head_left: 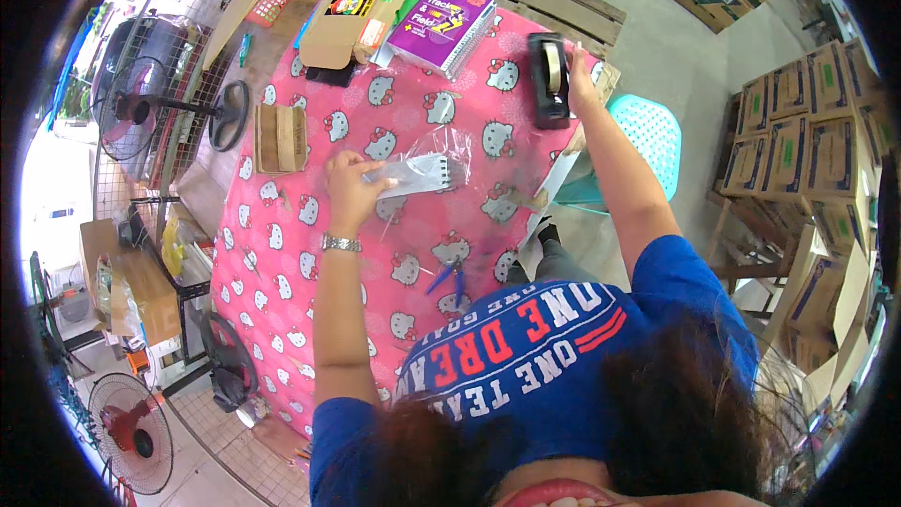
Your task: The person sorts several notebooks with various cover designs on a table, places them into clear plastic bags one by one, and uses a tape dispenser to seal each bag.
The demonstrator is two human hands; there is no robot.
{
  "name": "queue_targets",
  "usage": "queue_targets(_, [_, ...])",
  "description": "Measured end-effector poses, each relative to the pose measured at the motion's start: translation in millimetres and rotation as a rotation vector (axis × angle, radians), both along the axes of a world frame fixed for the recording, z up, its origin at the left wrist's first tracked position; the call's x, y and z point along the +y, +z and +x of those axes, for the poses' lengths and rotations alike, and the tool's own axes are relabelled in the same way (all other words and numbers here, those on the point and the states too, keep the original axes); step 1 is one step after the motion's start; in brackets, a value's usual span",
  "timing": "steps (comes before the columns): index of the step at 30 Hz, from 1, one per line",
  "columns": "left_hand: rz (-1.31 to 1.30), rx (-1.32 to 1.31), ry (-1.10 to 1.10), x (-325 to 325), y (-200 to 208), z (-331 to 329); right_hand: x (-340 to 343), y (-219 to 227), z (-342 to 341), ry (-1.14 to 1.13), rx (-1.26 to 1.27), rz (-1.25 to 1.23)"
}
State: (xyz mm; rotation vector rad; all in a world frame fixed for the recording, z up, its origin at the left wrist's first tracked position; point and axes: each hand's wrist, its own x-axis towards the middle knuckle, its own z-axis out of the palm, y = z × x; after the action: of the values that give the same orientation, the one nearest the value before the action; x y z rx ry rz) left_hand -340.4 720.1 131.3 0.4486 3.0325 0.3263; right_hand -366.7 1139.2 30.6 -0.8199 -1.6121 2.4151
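My left hand (351,184) is closed on the left end of a small spiral notepad (413,178), its thumb and fingers at the edge. The notepad is pale, with black rings on its right end. Clear plastic wrap (454,145) lies around it and sticks out past the rings. At the table's far right corner, my right hand (581,81) grips the right side of a black tape dispenser (538,84), which carries a pale roll of tape. Some right fingers are hidden behind it. Blue-handled pliers or snips (448,280) lie near the table's front edge.
A pink cartoon-print cloth (310,319) covers the table. Toward the back are a purple book (441,30), an open cardboard box (349,14) and a brown block-like stack (281,139). A turquoise stool (648,141) stands right; cartons (798,145) are piled beyond.
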Motion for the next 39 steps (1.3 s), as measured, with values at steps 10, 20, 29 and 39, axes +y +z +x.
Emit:
queue_targets(10, [1.014,-0.346,0.250,-12,-55,2,45,-42,52,0.250,-0.225,0.512])
queue_targets(20, [0.992,-0.279,0.259,14,-51,-10,38,-139,100,0.251,-0.061,-0.585])
queue_targets(29, [1.185,-0.336,0.459,3,-54,5,-200,67,-83,1.502,0.218,0.590])
queue_targets(39, [1.724,0.044,0.718,14,-57,32,-212,25,-50,1.251,0.429,1.146])
